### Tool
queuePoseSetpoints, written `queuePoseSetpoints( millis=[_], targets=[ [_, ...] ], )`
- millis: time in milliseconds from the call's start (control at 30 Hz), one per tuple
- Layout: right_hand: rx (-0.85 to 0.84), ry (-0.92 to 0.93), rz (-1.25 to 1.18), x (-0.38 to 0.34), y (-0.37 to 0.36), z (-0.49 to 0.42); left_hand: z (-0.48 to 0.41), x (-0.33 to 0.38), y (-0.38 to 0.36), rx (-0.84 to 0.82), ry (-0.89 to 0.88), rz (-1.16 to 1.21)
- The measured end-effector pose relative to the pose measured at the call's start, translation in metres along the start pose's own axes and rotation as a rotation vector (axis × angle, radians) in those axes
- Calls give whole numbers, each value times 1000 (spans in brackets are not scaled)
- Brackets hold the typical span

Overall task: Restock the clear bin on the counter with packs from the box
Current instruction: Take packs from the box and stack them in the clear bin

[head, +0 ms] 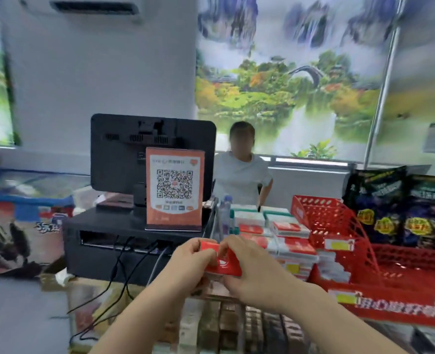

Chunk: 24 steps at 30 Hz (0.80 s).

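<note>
Head camera: the left hand [192,258] and right hand [252,273] are meeting at lower centre of the frame, both gripping a red pack [224,264] above the glass desk [211,325]. Just to the right, the clear bin [216,216] is holding stacked red-and-white packs [294,247]. A QR-code sign [174,190] and a monitor [119,154] are standing behind, and a red basket [338,221] is sitting at right.
</note>
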State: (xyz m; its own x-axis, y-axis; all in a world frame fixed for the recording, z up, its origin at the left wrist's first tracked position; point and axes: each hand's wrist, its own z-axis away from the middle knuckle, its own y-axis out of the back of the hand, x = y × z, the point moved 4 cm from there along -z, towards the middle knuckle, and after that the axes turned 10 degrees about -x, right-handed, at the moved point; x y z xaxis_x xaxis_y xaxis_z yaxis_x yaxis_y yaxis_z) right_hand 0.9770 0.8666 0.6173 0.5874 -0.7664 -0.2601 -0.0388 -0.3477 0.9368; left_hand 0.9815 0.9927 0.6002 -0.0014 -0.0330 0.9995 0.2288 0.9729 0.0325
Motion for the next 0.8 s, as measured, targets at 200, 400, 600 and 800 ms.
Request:
queuePoseSetpoints(
  millis=[200,400,600,800],
  targets=[
    [-45,-104,97,44,31,-19,-34,16,-13,-35,-32,4],
    [-28,-356,219,131,43,-62,-49,21,11,-73,-118,-177],
    [-106,-538,334,178,20,-110,-68,-3,41,-56,-98,-152],
    [-178,-594,335,194,-1,-131,-76,-13,58,-34,-96,-148]
  ],
)
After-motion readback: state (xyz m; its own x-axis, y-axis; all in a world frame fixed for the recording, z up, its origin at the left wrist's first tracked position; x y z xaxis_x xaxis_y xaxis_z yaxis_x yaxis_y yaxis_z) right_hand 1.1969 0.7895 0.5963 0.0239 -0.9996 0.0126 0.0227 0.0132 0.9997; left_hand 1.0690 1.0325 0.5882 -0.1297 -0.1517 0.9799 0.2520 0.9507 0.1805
